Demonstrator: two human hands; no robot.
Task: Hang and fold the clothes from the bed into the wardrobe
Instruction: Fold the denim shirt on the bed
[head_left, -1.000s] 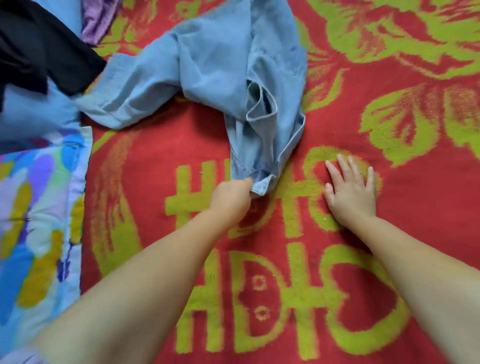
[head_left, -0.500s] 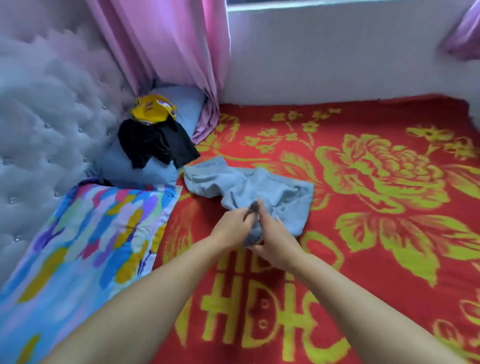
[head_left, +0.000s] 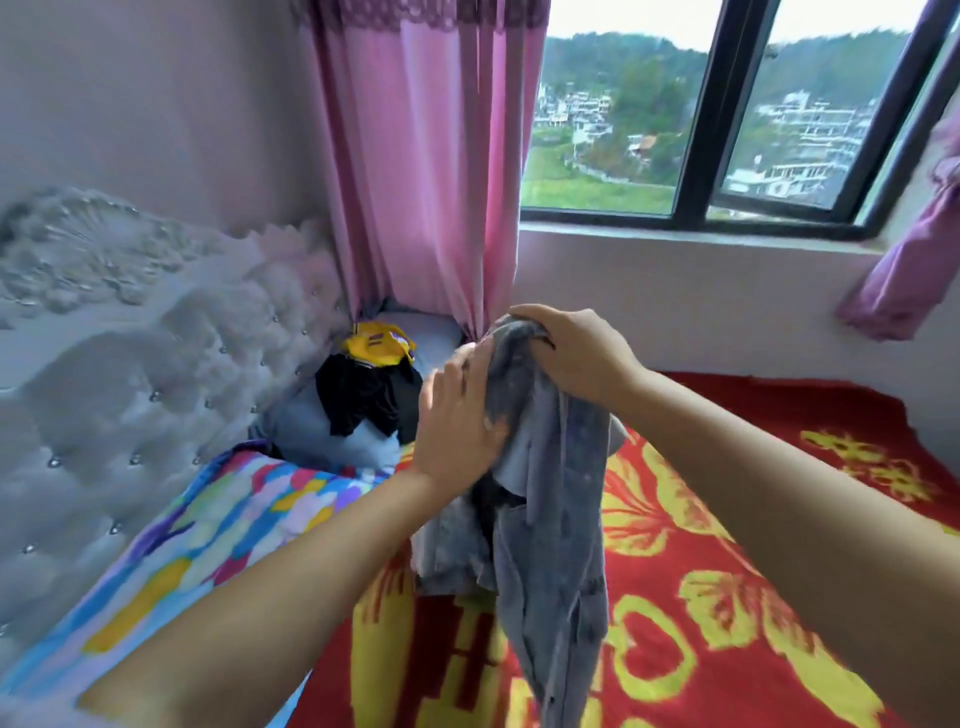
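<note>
Holding the blue denim garment (head_left: 550, 519) up above the red and yellow bedspread (head_left: 727, 597), I am gripping its top edge with my right hand (head_left: 576, 358), fingers curled over the bunched cloth. My left hand (head_left: 457, 421) is lying against the garment's left side just below; whether its fingers are pinching the fabric I cannot tell, since the cloth is hiding them. The garment is hanging down in folds between my forearms, its lower end running out of view at the near edge. Far left, black clothes (head_left: 363, 395) and a yellow item (head_left: 376, 345) are lying on a pale blue pillow (head_left: 332, 441), beside a multicoloured pillow (head_left: 208, 530). A pink curtain (head_left: 426, 182) is hanging by the window (head_left: 727, 130).
</note>
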